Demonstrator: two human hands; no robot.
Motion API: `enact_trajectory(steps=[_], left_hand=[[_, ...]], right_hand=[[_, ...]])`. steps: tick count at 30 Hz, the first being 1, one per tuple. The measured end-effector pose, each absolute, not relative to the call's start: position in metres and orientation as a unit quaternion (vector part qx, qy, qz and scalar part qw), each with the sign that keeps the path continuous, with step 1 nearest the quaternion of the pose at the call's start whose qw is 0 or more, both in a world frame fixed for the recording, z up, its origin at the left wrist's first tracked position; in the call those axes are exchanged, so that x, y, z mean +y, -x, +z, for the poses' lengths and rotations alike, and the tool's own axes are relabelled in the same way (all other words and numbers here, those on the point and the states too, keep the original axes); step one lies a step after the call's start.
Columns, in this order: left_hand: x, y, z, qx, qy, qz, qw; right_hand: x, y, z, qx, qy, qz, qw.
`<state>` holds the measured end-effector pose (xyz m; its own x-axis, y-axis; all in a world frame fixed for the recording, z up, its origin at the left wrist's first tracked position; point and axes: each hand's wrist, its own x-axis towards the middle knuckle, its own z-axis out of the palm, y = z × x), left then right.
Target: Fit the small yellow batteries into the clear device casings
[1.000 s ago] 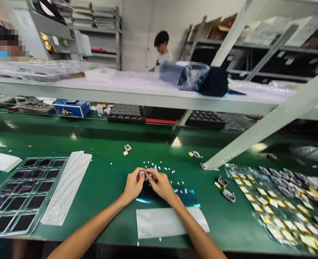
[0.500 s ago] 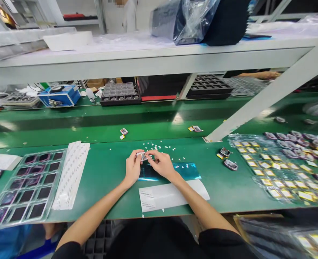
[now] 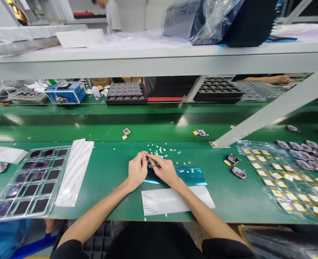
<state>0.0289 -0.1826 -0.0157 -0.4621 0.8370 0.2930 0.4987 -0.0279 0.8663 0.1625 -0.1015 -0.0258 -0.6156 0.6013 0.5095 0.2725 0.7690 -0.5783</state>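
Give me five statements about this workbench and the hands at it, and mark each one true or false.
1. Both hands, the left hand and the right hand, meet on one small part held above the green bench. True.
2. The clear compartment tray lies to the person's right. False: it lies to the left, next to the white strip sheet.
3. A teal film sheet lies on the bench just under and beside the right hand. True.
4. The small white bits are heaped in a bowl. False: they lie scattered loose on the bench beyond the hands.
5. The blue box stands on the upper shelf. False: it stands on the far green surface beneath the shelf.
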Motion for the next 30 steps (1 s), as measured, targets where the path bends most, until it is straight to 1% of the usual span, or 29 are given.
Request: enact_trajectory(steps=[7,18,23,30], left_hand=[[-0.184,-0.030,-0.015,0.685,-0.498,0.513,0.141],[-0.182,-0.029,-0.019,0.676,-0.503,0.520,0.139],[-0.181,-0.025,-0.016,0.673,-0.498,0.524,0.154],[-0.176,-0.021,-0.020,0.665,-0.492,0.526,0.199]], right_hand=[[-0.102,-0.162,-0.027,-0.878,0.243,0.204,0.360],[-0.100,-0.164,-0.027,-0.900,0.256,0.167,0.311],[-0.098,-0.165,-0.025,-0.914,0.275,0.145,0.259],[-0.098,-0.166,-0.001,-0.930,0.308,0.122,0.159]])
